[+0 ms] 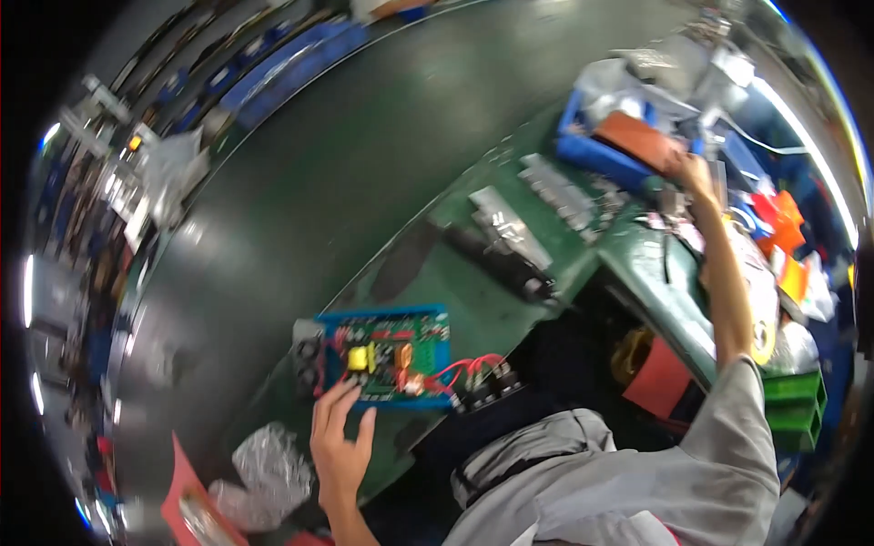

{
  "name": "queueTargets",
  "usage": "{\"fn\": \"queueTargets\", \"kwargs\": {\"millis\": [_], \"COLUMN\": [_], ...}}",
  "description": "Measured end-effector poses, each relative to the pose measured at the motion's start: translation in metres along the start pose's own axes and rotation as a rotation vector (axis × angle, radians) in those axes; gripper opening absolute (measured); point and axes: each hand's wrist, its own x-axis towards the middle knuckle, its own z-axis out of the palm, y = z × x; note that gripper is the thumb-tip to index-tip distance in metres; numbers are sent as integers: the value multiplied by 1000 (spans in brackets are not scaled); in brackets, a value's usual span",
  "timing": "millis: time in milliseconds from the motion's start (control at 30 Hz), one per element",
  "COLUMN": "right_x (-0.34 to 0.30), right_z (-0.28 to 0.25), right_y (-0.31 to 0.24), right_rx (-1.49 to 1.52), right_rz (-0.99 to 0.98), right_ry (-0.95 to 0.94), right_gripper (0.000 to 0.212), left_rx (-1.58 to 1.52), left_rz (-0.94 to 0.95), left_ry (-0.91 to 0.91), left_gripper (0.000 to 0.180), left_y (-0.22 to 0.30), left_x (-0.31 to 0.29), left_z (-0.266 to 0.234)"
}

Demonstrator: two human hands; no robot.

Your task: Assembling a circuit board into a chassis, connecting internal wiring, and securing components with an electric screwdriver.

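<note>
A green circuit board (387,353) with yellow and orange parts lies in a blue frame on the green bench mat (455,282); red wires (469,366) lead off its right side. My left hand (339,441) rests with spread fingers at the board's near edge, touching it. My right arm stretches far to the right, and my right hand (689,170) grips the edge of a brown flat piece (637,138) lying over a blue bin (592,150).
Several grey metal heat-sink blocks (510,227) lie in the middle of the mat. Crumpled clear plastic bags (269,478) and a red tray (187,496) sit at the lower left. Orange and red parts (781,223) and a green bin (794,400) crowd the right. Dark floor lies beyond the bench.
</note>
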Motion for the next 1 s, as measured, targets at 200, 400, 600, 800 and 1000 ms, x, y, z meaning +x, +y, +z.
{"fn": "queueTargets", "kwargs": {"millis": [200, 400, 600, 800, 1000], "right_x": [-207, -433, -493, -497, -461], "right_z": [14, 63, 84, 87, 72], "right_y": [-117, -140, -133, -161, -189], "right_rx": [81, 359, 694, 856, 829], "right_rz": [-588, -255, 252, 300, 153], "right_ry": [304, -616, -1211, -1195, -1023], "right_gripper": [32, 17, 43, 34, 26], "left_rx": [177, 299, 330, 326, 367], "left_rz": [-85, 56, 146, 100, 198], "left_ry": [-74, -137, -93, -45, 8], "left_gripper": [39, 38, 41, 35, 30], "left_y": [-24, -46, -52, -61, -75], "left_x": [-4, -6, 3, -9, -9], "left_z": [-9, -10, -6, -6, 0]}}
